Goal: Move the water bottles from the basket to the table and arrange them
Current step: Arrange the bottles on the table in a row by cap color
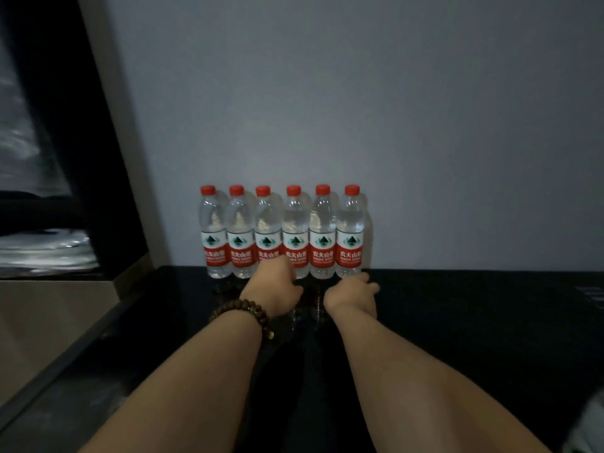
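Several clear water bottles (295,230) with red caps and red labels stand upright in a tight row on the black table (457,322), against the grey wall. My left hand (276,282), a bead bracelet on its wrist, lies against the lower part of the third and fourth bottles from the left and hides their bases. Its fingers point away from me and cannot be seen. My right hand (354,294) reaches the foot of the rightmost bottle (351,230), fingertips touching its base. No basket is in view.
The table's left edge (81,351) runs diagonally, with a beige floor beyond it. A dark-framed panel (65,142) stands at the far left. The glossy tabletop stretches bare to the right of the bottles. A pale object (588,423) shows at the bottom right corner.
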### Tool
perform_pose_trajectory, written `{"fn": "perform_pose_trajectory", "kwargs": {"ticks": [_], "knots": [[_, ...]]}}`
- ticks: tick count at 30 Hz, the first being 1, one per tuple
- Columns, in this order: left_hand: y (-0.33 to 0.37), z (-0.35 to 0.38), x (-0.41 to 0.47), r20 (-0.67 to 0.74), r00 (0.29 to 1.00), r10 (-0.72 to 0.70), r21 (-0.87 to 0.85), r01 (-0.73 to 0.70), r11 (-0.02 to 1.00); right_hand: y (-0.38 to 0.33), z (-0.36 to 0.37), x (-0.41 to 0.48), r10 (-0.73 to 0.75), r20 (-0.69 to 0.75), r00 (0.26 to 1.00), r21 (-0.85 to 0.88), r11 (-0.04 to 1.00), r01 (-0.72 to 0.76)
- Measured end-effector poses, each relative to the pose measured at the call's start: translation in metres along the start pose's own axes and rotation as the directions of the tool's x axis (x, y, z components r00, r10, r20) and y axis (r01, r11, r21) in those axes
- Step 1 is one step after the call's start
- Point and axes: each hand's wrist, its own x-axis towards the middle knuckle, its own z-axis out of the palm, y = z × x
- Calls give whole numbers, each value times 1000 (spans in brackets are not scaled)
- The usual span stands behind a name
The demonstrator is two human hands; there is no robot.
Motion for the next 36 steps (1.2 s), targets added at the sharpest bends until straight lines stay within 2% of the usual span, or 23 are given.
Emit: {"fn": "perform_pose_trajectory", "kwargs": {"ticks": [3,5,8,12,17,21,23,25,30,36], "knots": [[4,-54,-41,59,998,-13,179,2,984,-14,-22,-55,-34,131,991,-62,997,42],[9,-88,-65,31,999,-34,240,26,971,-28,-41,-91,-152,177,972,11,988,153],[27,-140,-101,-38,999,-25,309,36,950,-54,-90,-143,-312,168,935,62,950,306],[62,-197,-154,-55,998,-10,329,27,944,-75,-165,-198,-455,133,880,-50,884,465],[126,-236,-205,-16,999,49,298,-42,954,-69,-250,-226,-496,80,865,-112,857,502],[187,-234,-226,17,992,124,261,-124,957,-53,-319,-227,-496,28,868,-140,857,495],[215,-223,-233,45,985,168,275,-174,946,-38,-351,-220,-473,73,878,-226,850,476],[241,-211,-240,79,976,205,287,-219,933,-20,-383,-211,-417,136,899,-317,841,438],[300,-175,-240,153,944,293,256,-325,910,28,-448,-182,-274,180,945,-445,834,327],[363,-118,-228,240,887,394,240,-447,862,90,-503,-137,-81,157,984,-526,836,153]]}}
